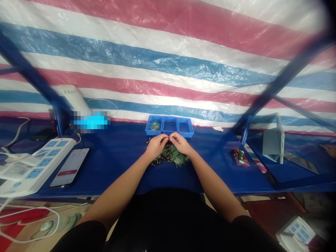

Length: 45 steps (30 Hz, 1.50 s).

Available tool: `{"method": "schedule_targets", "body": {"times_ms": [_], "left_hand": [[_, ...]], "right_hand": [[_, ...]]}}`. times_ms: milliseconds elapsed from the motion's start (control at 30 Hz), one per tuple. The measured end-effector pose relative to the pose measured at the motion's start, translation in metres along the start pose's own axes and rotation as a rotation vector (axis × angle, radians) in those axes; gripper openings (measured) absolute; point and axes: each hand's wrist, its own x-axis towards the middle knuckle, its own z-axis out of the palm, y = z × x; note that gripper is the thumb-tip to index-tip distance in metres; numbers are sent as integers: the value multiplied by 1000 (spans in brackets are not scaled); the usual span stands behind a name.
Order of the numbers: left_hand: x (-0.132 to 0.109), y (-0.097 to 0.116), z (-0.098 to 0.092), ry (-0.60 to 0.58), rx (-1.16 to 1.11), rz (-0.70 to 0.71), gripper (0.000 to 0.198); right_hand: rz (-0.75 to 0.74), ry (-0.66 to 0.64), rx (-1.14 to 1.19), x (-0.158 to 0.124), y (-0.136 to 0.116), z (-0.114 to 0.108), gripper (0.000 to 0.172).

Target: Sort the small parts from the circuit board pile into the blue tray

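My left hand (pixel 156 146) and my right hand (pixel 180 143) meet fingertip to fingertip over a pile of small parts (pixel 173 155). The pile mixes green, clear-looking pieces with small brass-coloured ones. Both hands are closed in a pinch; whatever lies between the fingertips is too small to make out. Just beyond them stand three joined blue bins. Green pieces lie in the left bin (pixel 148 130), a few small dark parts in the middle bin (pixel 170 131), and the right bin (pixel 186 134) shows only its blue inside.
On the left of the blue table (pixel 115 157) lie a phone (pixel 70 168) and a white power strip (pixel 43 162) with cables. A small red and green box (pixel 240 157) sits to the right, near a blue frame post (pixel 246 129). Behind hangs a striped plastic sheet (pixel 157 70).
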Motion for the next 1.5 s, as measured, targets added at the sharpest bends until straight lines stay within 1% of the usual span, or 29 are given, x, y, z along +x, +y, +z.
{"method": "schedule_targets", "body": {"times_ms": [100, 233, 333, 467, 700, 867, 1000, 1200, 1333, 1500], "left_hand": [[0, 1, -1, 1, 0, -4, 25], [0, 1, -1, -6, 19, -1, 26], [0, 0, 0, 11, 19, -27, 27], [0, -1, 0, 21, 13, -28, 25], [-1, 2, -2, 12, 13, -11, 26], [-1, 3, -3, 2, 31, -18, 29], [-2, 1, -1, 29, 8, -48, 28], [-1, -3, 0, 23, 4, -16, 25], [-1, -3, 0, 41, 14, -22, 25], [-2, -2, 0, 41, 32, -33, 26]], "right_hand": [[-19, 52, 48, 0, -1, 3, 25], [-48, 114, -7, -1, -5, 5, 25], [-46, 178, -24, 0, -5, 5, 24], [-29, 225, 4, 1, -2, 4, 25], [-24, 205, 7, 0, -2, 4, 26], [-64, 216, -30, -1, -4, 5, 22], [-67, 246, -32, 0, -3, 5, 21], [-46, 266, -14, 1, -1, 5, 24], [-59, 266, 5, 1, 0, 7, 28], [-74, 277, -20, 0, -1, 7, 24]]}}
